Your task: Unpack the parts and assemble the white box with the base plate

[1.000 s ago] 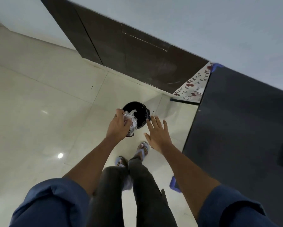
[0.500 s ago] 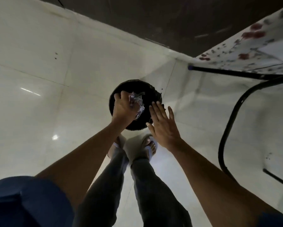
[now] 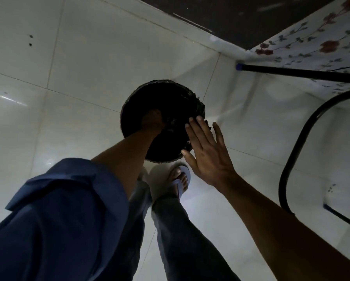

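On the tiled floor, nearest: one sandalled foot (image 3: 181,180). Right hand (image 3: 207,155): flat, fingers spread, empty, touching the bin's rim. Left hand (image 3: 152,121): sunk inside the black lined bin (image 3: 159,98); its grip cannot be told. Beyond: black metal frame (image 3: 291,159), floral sheet (image 3: 316,47). White box and base plate: not in sight, so handling unjudged.

The left hand (image 3: 152,121) reaches down inside a round black bin lined with a dark bag (image 3: 133,102) on pale floor tiles (image 3: 68,67). The right hand (image 3: 207,151), fingers spread flat, hovers at its rim.
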